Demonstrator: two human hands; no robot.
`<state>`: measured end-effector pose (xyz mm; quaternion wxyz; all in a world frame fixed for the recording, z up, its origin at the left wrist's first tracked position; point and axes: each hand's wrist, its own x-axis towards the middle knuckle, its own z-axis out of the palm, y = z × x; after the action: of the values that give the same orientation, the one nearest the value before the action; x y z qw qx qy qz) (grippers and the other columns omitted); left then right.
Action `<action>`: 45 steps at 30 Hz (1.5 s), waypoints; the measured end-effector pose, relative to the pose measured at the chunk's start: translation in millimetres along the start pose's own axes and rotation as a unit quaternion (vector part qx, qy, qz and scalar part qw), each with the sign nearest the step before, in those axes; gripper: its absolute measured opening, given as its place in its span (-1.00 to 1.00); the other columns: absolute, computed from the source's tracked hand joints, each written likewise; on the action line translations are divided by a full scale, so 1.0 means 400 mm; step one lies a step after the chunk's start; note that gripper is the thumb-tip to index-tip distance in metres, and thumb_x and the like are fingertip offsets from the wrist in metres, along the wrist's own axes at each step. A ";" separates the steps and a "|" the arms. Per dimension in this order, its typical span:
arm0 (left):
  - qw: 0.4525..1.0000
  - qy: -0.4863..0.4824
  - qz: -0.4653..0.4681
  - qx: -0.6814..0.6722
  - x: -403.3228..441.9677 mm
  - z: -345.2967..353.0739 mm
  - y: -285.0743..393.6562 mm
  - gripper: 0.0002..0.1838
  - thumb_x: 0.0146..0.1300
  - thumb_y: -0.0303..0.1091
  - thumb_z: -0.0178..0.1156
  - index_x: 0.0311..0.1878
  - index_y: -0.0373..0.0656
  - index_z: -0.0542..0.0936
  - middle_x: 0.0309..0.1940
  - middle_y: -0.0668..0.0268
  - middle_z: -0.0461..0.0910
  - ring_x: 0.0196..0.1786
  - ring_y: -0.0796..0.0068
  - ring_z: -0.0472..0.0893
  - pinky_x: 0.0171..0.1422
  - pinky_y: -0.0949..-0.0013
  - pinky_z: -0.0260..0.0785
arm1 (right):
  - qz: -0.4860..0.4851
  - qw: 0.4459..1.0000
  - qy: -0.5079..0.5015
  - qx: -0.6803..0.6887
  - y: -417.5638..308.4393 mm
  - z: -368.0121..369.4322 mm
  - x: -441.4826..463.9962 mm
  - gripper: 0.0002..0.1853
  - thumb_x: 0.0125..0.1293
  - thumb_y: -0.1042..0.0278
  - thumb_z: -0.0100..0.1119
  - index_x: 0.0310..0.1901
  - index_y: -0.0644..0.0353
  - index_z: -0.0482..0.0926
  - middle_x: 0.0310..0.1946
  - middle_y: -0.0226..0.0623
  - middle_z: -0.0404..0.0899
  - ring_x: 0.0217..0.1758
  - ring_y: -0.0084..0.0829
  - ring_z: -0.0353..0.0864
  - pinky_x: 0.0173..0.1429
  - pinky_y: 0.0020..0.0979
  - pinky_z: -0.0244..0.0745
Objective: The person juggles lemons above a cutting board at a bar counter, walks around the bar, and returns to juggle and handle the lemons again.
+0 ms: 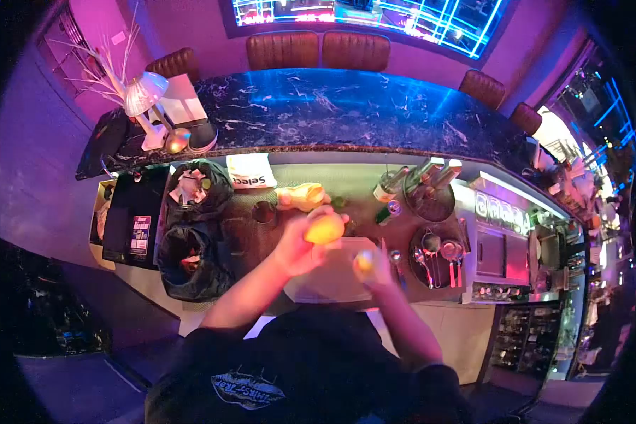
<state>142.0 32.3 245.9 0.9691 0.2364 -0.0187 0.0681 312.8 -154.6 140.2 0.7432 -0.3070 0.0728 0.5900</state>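
Raised over the work counter, my left hand is closed round a yellow fruit that looks like a lemon. My right hand is blurred by motion; its fingers are closed on a small yellow piece at their tips. Beneath and between the hands lies a pale cutting board. A knife appears to lie by the board's right edge. Just behind my left hand is a crumpled yellowish bag or cloth.
Two black-lined bins stand left, beside a black box. A dark glass is nearby. Right are a tray of bar tools, a round tray of containers and a green bottle. The marble bar runs behind.
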 end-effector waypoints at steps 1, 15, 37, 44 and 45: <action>1.000 -0.005 -0.003 0.013 -0.015 -0.045 -0.009 -0.34 0.44 0.07 0.14 0.50 0.12 0.23 0.49 0.19 0.29 0.27 -0.08 0.56 -0.05 0.27 0.66 | -0.033 0.997 -0.056 0.033 -0.050 0.114 -0.028 -0.48 0.50 0.06 0.04 0.33 0.23 0.35 0.24 -0.11 0.45 0.34 -0.20 0.40 0.38 -0.15 0.28; 0.989 0.106 0.082 -0.068 -0.002 0.022 -0.047 0.03 0.23 0.61 -0.05 0.67 0.39 -0.07 0.69 0.20 -0.10 0.68 -0.03 -0.01 0.56 -0.23 0.09 | 0.121 0.986 -0.100 -0.052 0.241 -0.115 -0.001 -0.72 0.43 0.37 0.09 0.12 0.24 0.50 -0.10 -0.27 0.62 -0.07 -0.29 0.65 -0.06 -0.22 0.64; 0.988 -0.017 0.096 -0.120 -0.080 0.025 -0.092 -0.35 0.39 0.24 0.07 0.48 0.29 0.28 0.43 0.24 0.38 0.15 0.10 0.57 -0.12 0.33 0.59 | 0.066 0.992 -0.082 -0.070 0.127 -0.137 -0.023 -0.65 0.57 0.06 -0.01 0.10 0.15 0.55 -0.18 -0.39 0.61 -0.13 -0.47 0.63 -0.09 -0.43 0.62; 0.955 0.293 -0.043 0.023 -0.235 -0.061 -0.243 -0.48 0.50 0.17 -0.09 0.37 0.13 0.39 0.40 0.22 0.43 0.30 0.11 0.56 0.21 0.11 0.55 | -0.296 0.949 -0.100 -0.053 0.000 0.360 -0.235 -0.32 0.63 -0.12 -0.27 0.56 0.17 0.14 0.51 -0.09 0.29 0.59 -0.23 0.23 0.63 -0.13 0.08; 0.972 0.224 -0.034 0.053 -0.227 -0.114 -0.296 -0.35 0.48 0.26 -0.14 0.46 0.11 0.30 0.51 0.19 0.27 0.47 0.08 0.34 0.43 0.01 0.28 | -0.299 0.916 -0.062 -0.260 0.043 0.219 -0.184 -0.35 0.63 -0.09 -0.24 0.54 0.20 0.19 0.50 -0.10 0.30 0.57 -0.25 0.26 0.61 -0.17 0.12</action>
<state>68.8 -61.9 145.3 0.9363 0.2669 0.2109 0.0877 253.3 -166.2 238.8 0.7818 -0.4597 -0.2253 0.3559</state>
